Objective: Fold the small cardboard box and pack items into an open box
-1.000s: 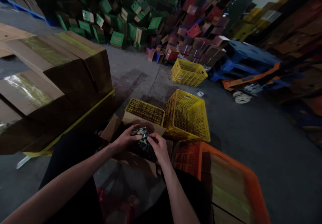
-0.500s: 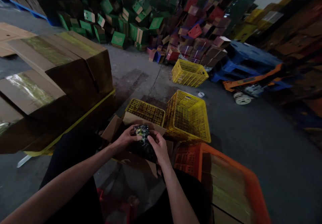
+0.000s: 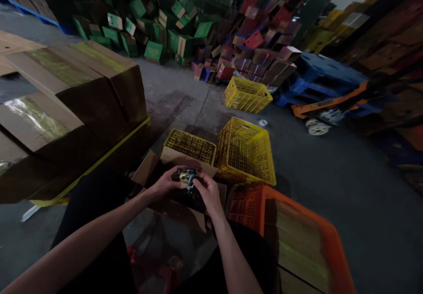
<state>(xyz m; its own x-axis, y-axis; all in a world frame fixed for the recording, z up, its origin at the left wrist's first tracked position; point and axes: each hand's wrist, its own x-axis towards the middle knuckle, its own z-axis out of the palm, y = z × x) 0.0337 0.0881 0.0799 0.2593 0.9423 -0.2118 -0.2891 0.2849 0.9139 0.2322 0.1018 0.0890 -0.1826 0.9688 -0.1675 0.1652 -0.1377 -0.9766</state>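
Between my hands is a small shiny plastic packet (image 3: 187, 176), dark with a yellow-green patch. My left hand (image 3: 167, 182) pinches its left side, and my right hand (image 3: 208, 191) grips its right side with thumb and fingers. Both hands are over an open cardboard box (image 3: 188, 158) whose flaps stand outward. Dark contents show inside the box, too dim to make out. What is in the packet cannot be told.
Yellow crates (image 3: 246, 153) stand just beyond the box. An orange crate (image 3: 333, 236) holding cartons is at my right, and taped cartons (image 3: 99, 95) are stacked at my left. Farther off are a pallet jack (image 3: 330, 104), blue pallets (image 3: 330, 73) and heaped green boxes (image 3: 153, 51).
The packet has tilted flatter and dropped slightly between my hands. Both hands keep hold of it, and the view has shifted a little.
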